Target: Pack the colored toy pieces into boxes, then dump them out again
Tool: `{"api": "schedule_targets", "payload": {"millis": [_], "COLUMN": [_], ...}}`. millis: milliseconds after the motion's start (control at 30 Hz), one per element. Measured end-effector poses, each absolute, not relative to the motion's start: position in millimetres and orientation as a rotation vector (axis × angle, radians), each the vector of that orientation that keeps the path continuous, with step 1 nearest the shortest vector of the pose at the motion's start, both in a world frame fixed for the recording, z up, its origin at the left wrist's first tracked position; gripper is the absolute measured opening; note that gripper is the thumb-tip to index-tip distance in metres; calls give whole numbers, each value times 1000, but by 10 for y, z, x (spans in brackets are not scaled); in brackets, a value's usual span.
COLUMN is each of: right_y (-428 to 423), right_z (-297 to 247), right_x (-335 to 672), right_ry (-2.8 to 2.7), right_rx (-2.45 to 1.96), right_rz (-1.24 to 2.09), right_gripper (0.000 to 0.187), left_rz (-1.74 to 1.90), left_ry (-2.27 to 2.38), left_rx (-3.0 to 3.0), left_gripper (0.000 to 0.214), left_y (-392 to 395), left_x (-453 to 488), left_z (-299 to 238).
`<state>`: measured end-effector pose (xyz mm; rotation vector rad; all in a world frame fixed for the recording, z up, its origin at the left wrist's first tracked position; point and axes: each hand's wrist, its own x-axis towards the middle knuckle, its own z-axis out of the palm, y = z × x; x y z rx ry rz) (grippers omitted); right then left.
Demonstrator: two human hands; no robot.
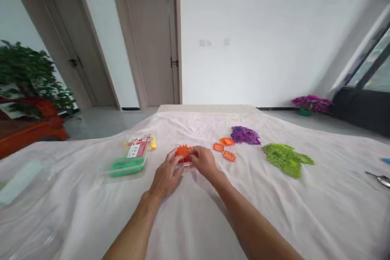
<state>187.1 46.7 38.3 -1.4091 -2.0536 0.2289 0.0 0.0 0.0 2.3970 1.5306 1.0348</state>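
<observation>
A small clear plastic box [188, 165] sits on the cloth in front of me, with red toothed plastic pieces in it. An orange toothed building piece [183, 150] lies at the top of the box, between my hands. My left hand [166, 175] curls round the box's left side, thumb at the front edge and fingertips by the orange piece. From the right, my right hand [204, 161] has its fingers pinched at that piece's right edge. Its fingertips are partly hidden. Just right of the box lie several loose orange pieces [218, 147].
Purple pieces [244, 135] and light green pieces [284, 158] lie in piles at right. At left stands a larger clear box [146, 158] with green and yellow contents. Blurred clear packaging [21, 183] lies far left, a metal spoon-like item [383, 180] far right.
</observation>
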Motion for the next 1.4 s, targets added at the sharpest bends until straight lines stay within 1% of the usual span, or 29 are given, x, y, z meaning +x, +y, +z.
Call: {"api": "schedule_targets", "payload": {"millis": [267,600,767,900,1033,1200,1400], "right_y": [457,461,455,449,447,431,421], "right_z": [351,353,359,365,359,365,387], "right_x": [1897,1915,1910,1906,1907,1911,1916], "right_ry": [-2138,-2189,-2192,-2184,-2175,-2171,-2206], "right_rx": [-1363,-1398,-1406,-1391,-1401,-1423,-1397], "right_rz": [151,113,94,88,98,123,179], "right_gripper": [33,41,38,34,33,31,29], "left_rz": [1026,1050,1056,1069,1072,1054,1083], "left_ry": [1525,1518,1573,1596,1612,1614,1578], "left_rx": [2403,2434,2421,2388,2364,2367,2373], "left_gripper": [36,30,30,34,38,36,44], "left_y": [-11,-18,-21,-17,-8,4,16], "left_x": [-8,2,25,29,21,20,17], "left_z": [26,23,33,37,20,8,0]}}
